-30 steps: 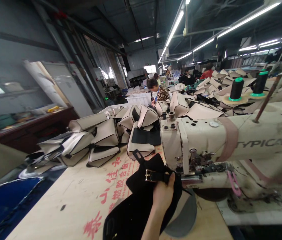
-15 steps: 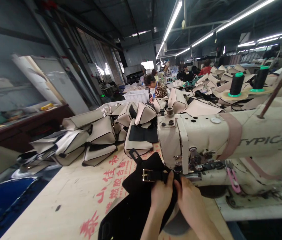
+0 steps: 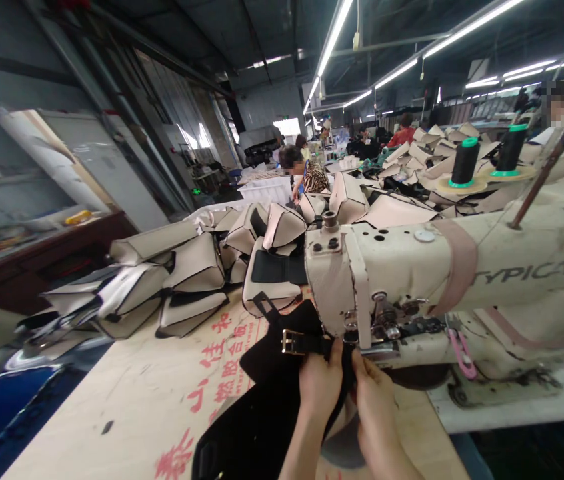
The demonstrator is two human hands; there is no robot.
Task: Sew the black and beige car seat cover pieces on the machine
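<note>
Under the head of the sewing machine (image 3: 382, 260) lies a black bag piece (image 3: 257, 413), with a small strap and a gold buckle (image 3: 293, 342) on it. My left hand (image 3: 319, 383) presses and grips the strap close to the presser foot, thumb forward. Beside it, my right hand (image 3: 375, 400) is closed on the piece's edge, fingertips just in front of the foot. The needle area is partly hidden by the machine head and my fingers. Some lighter material shows below the piece, between my wrists.
Beige bags with black edging (image 3: 192, 260) are heaped behind and left of the machine. Black thread spools (image 3: 465, 163) stand on top at the right. The plywood table (image 3: 147, 387) bears red lettering. A blue bin (image 3: 7, 407) is at lower left. Other people (image 3: 315, 175) sit farther back.
The whole view has shifted slightly. My right hand's fingers have drawn back a little along the edge; the left hand stays on the strap by the foot.
</note>
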